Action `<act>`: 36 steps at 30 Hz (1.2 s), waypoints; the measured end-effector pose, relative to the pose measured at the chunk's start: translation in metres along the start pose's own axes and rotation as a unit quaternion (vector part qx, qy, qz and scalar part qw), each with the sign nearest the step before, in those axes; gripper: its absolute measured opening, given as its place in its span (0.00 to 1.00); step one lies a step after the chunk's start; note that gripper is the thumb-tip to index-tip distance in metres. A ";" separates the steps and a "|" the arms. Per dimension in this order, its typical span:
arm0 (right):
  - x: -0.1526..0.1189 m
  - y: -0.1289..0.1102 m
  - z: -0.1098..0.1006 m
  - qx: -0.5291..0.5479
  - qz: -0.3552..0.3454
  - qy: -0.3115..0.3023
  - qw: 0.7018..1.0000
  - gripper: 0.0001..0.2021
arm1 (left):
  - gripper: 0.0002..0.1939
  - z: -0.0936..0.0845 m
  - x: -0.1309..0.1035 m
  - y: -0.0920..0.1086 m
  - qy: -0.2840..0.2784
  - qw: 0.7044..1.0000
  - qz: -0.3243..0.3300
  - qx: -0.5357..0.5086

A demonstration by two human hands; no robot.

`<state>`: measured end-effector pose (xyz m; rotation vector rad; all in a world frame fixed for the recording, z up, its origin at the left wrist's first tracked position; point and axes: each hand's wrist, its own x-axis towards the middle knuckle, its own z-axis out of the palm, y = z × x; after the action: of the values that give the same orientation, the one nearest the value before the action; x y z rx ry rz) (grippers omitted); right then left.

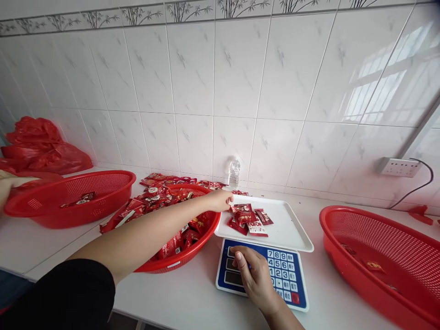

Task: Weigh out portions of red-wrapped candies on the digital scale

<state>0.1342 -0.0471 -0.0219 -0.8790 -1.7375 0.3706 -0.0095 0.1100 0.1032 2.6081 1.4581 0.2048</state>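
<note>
My left hand [220,200] reaches across a red basket [207,238] heaped with small red snack packets [172,245]. It hovers at the left edge of a white scale tray [288,224], fingers drawn together; whatever they may hold is hidden. Several red packets [244,216] and a white-and-red packet [257,228] lie on the tray by these fingertips. Over the blue panel of the weighing scale [263,270], my right hand [254,275] is curled, thumb against the index finger, with nothing visible in it. It covers part of the displays and keys.
More packets [160,178] are spread behind the basket. A clear plastic bottle [234,173] stands by the wall. Other red baskets [117,192] [343,256] sit left and right. Another person's arm [5,188] is at far left, near red bags [44,146]. A socket strip [400,167] is right.
</note>
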 end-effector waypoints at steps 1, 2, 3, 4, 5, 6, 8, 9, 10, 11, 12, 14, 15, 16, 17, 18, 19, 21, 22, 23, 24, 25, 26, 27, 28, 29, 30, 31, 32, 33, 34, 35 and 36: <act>0.000 0.000 0.000 0.001 0.001 0.001 1.000 0.13 | 0.13 0.001 -0.004 0.006 -0.013 1.000 0.011 0.008; 0.001 0.000 0.000 0.001 0.000 0.002 1.000 0.13 | 0.14 0.001 -0.009 0.011 -0.021 0.999 0.019 0.016; 0.001 0.000 0.001 0.002 -0.002 0.001 1.000 0.13 | 0.14 0.000 -0.016 0.017 -0.024 0.999 0.025 0.022; 0.001 0.000 0.001 0.003 -0.004 0.001 1.000 0.13 | 0.14 -0.002 -0.025 0.022 -0.021 0.999 0.030 0.024; 0.001 0.000 0.001 0.005 -0.007 0.000 1.000 0.13 | 0.14 -0.005 -0.035 0.028 -0.015 0.999 0.036 0.022; 0.001 0.000 0.001 0.006 -0.010 -0.001 1.000 0.12 | 0.14 -0.007 -0.047 0.035 -0.007 0.999 0.047 0.014; 0.000 0.000 0.001 0.010 -0.016 -0.005 1.000 0.12 | 0.13 -0.009 -0.074 0.047 0.018 0.996 0.083 -0.027; 0.000 0.000 0.001 0.012 -0.018 -0.006 1.000 0.12 | 0.13 -0.006 -0.087 0.053 0.039 0.991 0.106 -0.065; 0.000 0.000 0.001 0.015 -0.021 -0.006 1.000 0.12 | 0.13 -0.001 -0.100 0.058 0.065 0.983 0.131 -0.111; -0.001 0.001 0.001 0.018 -0.023 -0.003 1.000 0.12 | 0.12 0.007 -0.111 0.062 0.097 0.970 0.154 -0.161; -0.002 0.001 0.001 0.020 -0.022 0.002 1.000 0.12 | 0.10 0.018 -0.120 0.064 0.136 0.954 0.172 -0.205; -0.002 0.002 0.001 0.026 -0.012 0.031 0.999 0.11 | 0.08 0.046 -0.132 0.062 0.225 0.925 0.192 -0.240; -0.001 0.002 0.001 0.029 0.000 0.055 0.998 0.11 | 0.07 0.062 -0.135 0.059 0.277 0.911 0.202 -0.231; 0.000 0.003 -0.001 0.033 0.015 0.085 0.996 0.10 | 0.07 0.077 -0.136 0.055 0.324 0.895 0.216 -0.217; 0.003 0.003 -0.003 0.035 0.032 0.116 0.992 0.10 | 0.09 0.091 -0.135 0.050 0.365 0.878 0.235 -0.203; 0.008 0.004 -0.007 0.033 0.048 0.144 0.988 0.10 | 0.10 0.103 -0.133 0.046 0.392 0.862 0.259 -0.191; 0.013 0.005 -0.011 0.024 0.061 0.166 0.984 0.11 | 0.11 0.113 -0.131 0.041 0.408 0.849 0.280 -0.186; 0.029 0.008 -0.023 -0.016 0.079 0.173 0.982 0.13 | 0.11 0.125 -0.127 0.033 0.410 0.840 0.301 -0.188; 0.037 0.012 -0.029 -0.050 0.087 0.158 0.982 0.14 | 0.11 0.129 -0.126 0.029 0.402 0.843 0.300 -0.198; 0.047 0.016 -0.036 -0.090 0.097 0.130 0.983 0.15 | 0.10 0.131 -0.125 0.027 0.388 0.848 0.291 -0.213; 0.055 0.020 -0.041 -0.133 0.111 0.098 0.980 0.16 | 0.09 0.132 -0.125 0.024 0.370 0.856 0.278 -0.232; 0.064 0.025 -0.046 -0.173 0.124 0.066 0.975 0.17 | 0.08 0.133 -0.125 0.022 0.350 0.863 0.263 -0.253; 0.071 0.030 -0.049 -0.200 0.135 0.041 0.970 0.18 | 0.07 0.133 -0.125 0.021 0.331 0.869 0.249 -0.273; 0.077 0.035 -0.051 -0.220 0.141 0.021 0.965 0.18 | 0.06 0.133 -0.125 0.020 0.312 0.873 0.236 -0.290; 0.082 0.038 -0.051 -0.233 0.143 0.003 0.962 0.18 | 0.05 0.134 -0.125 0.019 0.296 0.877 0.225 -0.303; 0.086 0.040 -0.049 -0.240 0.142 -0.014 0.960 0.18 | 0.05 0.134 -0.125 0.019 0.284 0.880 0.218 -0.311; 0.089 0.040 -0.046 -0.248 0.140 -0.031 0.958 0.19 | 0.05 0.134 -0.125 0.019 0.274 0.882 0.216 -0.316; 0.092 0.039 -0.042 -0.254 0.137 -0.048 0.956 0.19 | 0.05 0.134 -0.125 0.020 0.266 0.884 0.215 -0.318; 0.095 0.037 -0.037 -0.261 0.133 -0.069 0.954 0.20 | 0.06 0.133 -0.125 0.020 0.259 0.886 0.217 -0.318; 0.098 0.033 -0.032 -0.269 0.128 -0.098 0.950 0.22 | 0.06 0.133 -0.125 0.021 0.254 0.887 0.221 -0.317; 0.101 0.030 -0.026 -0.280 0.124 -0.135 0.942 0.24 | 0.06 0.133 -0.126 0.022 0.249 0.887 0.225 -0.316; 0.104 0.026 -0.021 -0.294 0.122 -0.178 0.931 0.25 | 0.06 0.132 -0.126 0.023 0.245 0.888 0.228 -0.315; 0.107 0.023 -0.016 -0.308 0.122 -0.223 0.917 0.27 | 0.07 0.131 -0.126 0.024 0.242 0.888 0.231 -0.314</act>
<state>0.1446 0.0425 0.0426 -1.5707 -2.2219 0.1875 -0.0302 -0.0176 -0.0269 2.3538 0.6322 1.2269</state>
